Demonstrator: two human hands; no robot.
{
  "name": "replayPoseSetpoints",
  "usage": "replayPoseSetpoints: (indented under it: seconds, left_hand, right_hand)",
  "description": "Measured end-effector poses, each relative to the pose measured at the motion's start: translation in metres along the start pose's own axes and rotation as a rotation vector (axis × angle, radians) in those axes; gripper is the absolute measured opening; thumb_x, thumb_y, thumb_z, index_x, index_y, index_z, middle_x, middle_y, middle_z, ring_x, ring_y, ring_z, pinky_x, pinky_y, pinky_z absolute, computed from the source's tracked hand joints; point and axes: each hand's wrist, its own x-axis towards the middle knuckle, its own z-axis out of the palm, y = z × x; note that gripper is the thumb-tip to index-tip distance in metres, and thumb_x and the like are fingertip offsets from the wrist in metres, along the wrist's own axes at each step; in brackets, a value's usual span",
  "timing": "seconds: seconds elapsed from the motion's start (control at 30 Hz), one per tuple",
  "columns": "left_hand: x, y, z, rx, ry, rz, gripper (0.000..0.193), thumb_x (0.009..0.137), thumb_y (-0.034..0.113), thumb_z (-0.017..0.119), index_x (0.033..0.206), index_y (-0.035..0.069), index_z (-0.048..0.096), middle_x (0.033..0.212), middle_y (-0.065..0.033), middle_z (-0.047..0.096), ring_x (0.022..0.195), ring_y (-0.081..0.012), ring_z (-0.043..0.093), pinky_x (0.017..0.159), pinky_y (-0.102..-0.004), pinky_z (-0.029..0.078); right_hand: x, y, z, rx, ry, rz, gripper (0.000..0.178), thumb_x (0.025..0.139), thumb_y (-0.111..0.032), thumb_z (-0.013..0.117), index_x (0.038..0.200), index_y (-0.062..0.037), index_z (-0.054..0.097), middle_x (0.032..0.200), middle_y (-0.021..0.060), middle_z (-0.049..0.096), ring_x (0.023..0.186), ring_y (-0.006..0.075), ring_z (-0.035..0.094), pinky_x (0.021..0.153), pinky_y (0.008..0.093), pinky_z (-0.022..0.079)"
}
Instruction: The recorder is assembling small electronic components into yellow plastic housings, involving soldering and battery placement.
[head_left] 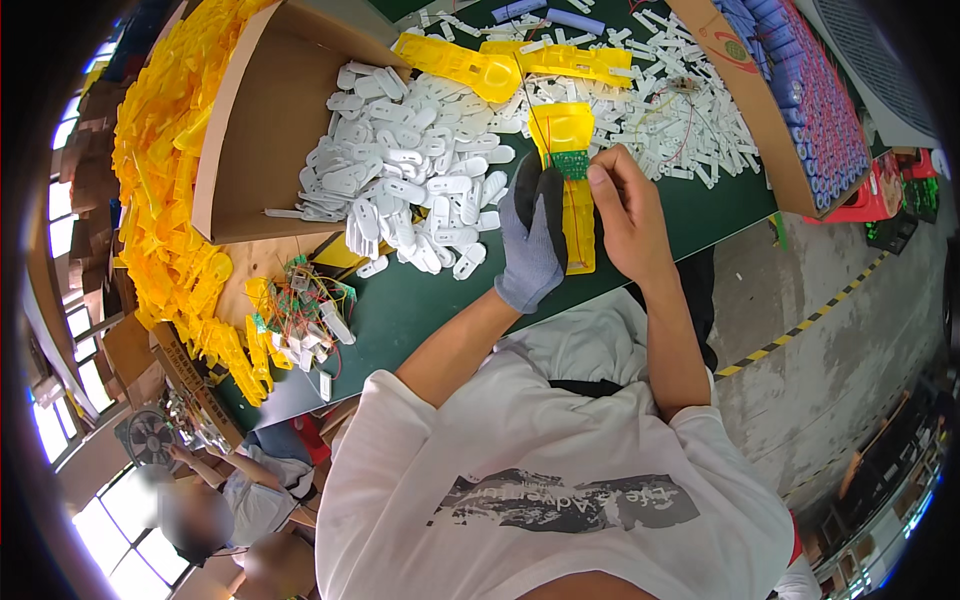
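A long yellow plastic shell (579, 228) lies lengthwise in front of me at the table's near side. My left hand (532, 235), in a grey glove with dark fingers, is closed along the shell's left edge. Across the middle of the shell sits a small green circuit board (571, 165), with thin dark and red wires running from it. My bare right hand (632, 218) has its thumb and curled forefinger pinched at the board's right edge. Its other fingers are folded and partly hidden.
White oval plastic parts (420, 190) spill from a tipped cardboard box (235, 130) on the left. Beyond it is a heap of yellow shells (165, 190). Wired boards (300, 310) lie nearer me. Small white strips (690, 120) cover the far right, beside a box of blue cylinders (800, 110).
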Motion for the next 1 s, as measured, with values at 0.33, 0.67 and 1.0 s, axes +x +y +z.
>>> replayPoseSetpoints:
  seconds: [0.33, 0.67, 1.0]
  left_hand:
    - [0.004, -0.011, 0.004, -0.194, -0.028, -0.076, 0.025, 0.098, 0.014, 0.047, 0.116, -0.003, 0.052, 0.087, -0.0076, 0.059, 0.076, -0.0090, 0.051, 0.067, -0.0267, 0.046]
    - [0.004, -0.014, -0.007, -0.149, -0.068, -0.040, 0.014, 0.097, 0.010, 0.048, 0.106, -0.001, 0.050, 0.088, -0.0043, 0.054, 0.079, -0.0069, 0.048, 0.067, -0.0239, 0.043]
    - [0.006, 0.000, -0.001, -0.326, -0.187, -0.205, 0.015, 0.098, 0.012, 0.049, 0.109, 0.002, 0.051, 0.089, -0.0012, 0.054, 0.078, -0.0044, 0.048, 0.069, -0.0226, 0.044]
  right_hand:
    - [0.003, -0.007, -0.009, -0.051, -0.086, -0.020, 0.017, 0.099, -0.015, 0.048, 0.086, -0.0036, 0.047, 0.069, 0.0006, 0.040, 0.063, 0.0069, 0.036, 0.056, 0.0252, 0.033]
    - [-0.001, -0.014, -0.004, 0.007, -0.079, -0.001, 0.016, 0.098, -0.013, 0.051, 0.084, -0.0043, 0.048, 0.068, -0.0039, 0.039, 0.061, 0.0029, 0.031, 0.053, 0.0213, 0.027]
    - [-0.008, -0.011, -0.015, -0.020, -0.011, -0.016, 0.018, 0.096, -0.014, 0.053, 0.081, -0.0041, 0.051, 0.060, -0.0048, 0.040, 0.055, 0.0023, 0.031, 0.049, 0.0231, 0.024]
